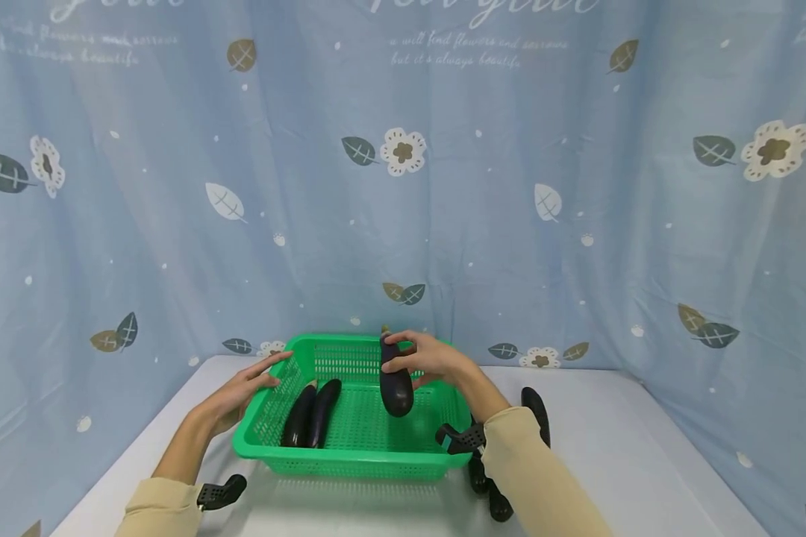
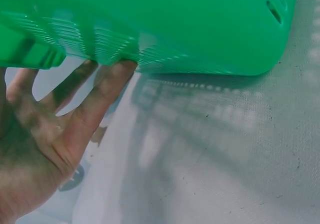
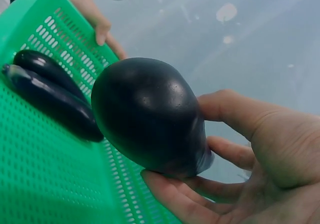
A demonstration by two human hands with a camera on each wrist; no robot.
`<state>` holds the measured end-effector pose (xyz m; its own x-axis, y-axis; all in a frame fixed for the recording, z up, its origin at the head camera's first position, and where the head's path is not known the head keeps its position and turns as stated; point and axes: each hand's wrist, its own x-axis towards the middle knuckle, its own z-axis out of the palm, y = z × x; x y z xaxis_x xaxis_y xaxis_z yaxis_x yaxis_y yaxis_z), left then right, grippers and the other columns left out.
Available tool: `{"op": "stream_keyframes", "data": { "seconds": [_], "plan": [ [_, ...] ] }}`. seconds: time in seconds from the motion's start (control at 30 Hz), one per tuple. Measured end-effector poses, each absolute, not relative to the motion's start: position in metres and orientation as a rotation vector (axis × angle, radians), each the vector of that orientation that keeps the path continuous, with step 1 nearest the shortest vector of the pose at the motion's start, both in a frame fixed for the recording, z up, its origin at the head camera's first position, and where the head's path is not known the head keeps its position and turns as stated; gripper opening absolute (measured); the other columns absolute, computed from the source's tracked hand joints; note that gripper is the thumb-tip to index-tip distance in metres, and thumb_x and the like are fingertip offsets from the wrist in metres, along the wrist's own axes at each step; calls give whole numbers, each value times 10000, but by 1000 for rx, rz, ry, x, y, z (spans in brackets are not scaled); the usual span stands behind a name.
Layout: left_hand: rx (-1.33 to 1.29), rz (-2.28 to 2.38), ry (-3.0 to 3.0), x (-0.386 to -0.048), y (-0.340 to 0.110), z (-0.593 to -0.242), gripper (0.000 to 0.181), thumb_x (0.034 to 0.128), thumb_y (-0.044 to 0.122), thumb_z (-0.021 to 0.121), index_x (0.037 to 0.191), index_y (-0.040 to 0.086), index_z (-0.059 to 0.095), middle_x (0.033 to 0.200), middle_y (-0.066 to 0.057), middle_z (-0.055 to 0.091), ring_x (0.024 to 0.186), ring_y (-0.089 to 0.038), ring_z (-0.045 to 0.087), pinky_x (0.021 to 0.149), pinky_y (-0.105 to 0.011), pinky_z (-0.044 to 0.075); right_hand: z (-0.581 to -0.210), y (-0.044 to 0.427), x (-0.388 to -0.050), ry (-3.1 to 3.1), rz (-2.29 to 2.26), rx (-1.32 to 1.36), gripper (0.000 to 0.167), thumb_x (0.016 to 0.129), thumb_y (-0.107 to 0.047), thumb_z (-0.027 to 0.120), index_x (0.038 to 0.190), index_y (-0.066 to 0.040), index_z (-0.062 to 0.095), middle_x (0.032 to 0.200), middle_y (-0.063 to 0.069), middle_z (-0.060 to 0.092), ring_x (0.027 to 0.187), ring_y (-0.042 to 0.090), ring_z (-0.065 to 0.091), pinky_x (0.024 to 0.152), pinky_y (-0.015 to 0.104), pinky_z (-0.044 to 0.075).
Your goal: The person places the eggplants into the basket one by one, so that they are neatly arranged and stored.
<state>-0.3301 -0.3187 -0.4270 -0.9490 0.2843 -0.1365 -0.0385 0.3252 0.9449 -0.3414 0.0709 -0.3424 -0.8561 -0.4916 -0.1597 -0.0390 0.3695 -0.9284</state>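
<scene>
Two eggplants (image 1: 298, 416) side by side along the left of the green basket (image 1: 349, 456) in the head view, with room between them and its right wall. Over that room, one held eggplant (image 1: 397, 393), pinched about its narrower part by the right-hand grip (image 1: 433, 356), probably for a firmer hold on smooth skin. At the left rim, left-hand grip (image 1: 238, 393) with fingers extended, likely to steady the basket. Right of the basket, more eggplants (image 1: 536, 412) on the worktop (image 1: 604, 447), partly behind the sleeve (image 1: 537, 470). From the left wrist, straight fingers against the basket's outer side, white worktop just beside. From the right wrist, thumb and fingers on opposite sides of the held eggplant, rounded end foremost.
</scene>
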Motion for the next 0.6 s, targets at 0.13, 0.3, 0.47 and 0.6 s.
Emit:
{"op": "stream_keyframes", "data": {
  "seconds": [0.13, 0.3, 0.47, 0.6],
  "plan": [
    [251, 1676, 2322, -329, -318, -428, 612, 1009, 320, 527, 1547, 406, 249, 1663, 25, -133, 1502, -474, -45, 1093, -735, 239, -345, 62, -341, 2209, -1487, -463, 650, 864, -236, 754, 1445, -195, 464, 1393, 193, 488, 1098, 306, 637, 760, 456, 604],
    [247, 1682, 2332, -329, -317, -429, 619, 1008, 314, 530, 1552, 393, 245, 1662, 9, -146, 1499, -480, -60, 1095, -757, 186, -351, 52, -341, 2179, -1503, -438, 657, 849, -226, 772, 1432, -191, 472, 1380, 183, 497, 1076, 322, 616, 745, 456, 605],
    [230, 1674, 2345, -330, -317, -430, 624, 1004, 316, 531, 1549, 408, 241, 1662, 13, -148, 1501, -478, -45, 1096, -750, 202, -358, 44, -342, 2149, -1522, -428, 663, 838, -205, 778, 1429, -179, 477, 1342, 177, 521, 1028, 306, 631, 735, 451, 608],
    [245, 1694, 2336, -329, -318, -431, 624, 1008, 315, 528, 1555, 388, 236, 1662, -2, -142, 1497, -491, 32, 1075, -676, 338, -363, 40, -342, 2145, -1515, -397, 657, 831, -194, 781, 1420, -173, 492, 1309, 171, 531, 1006, 305, 652, 730, 449, 610]
  ]
}}
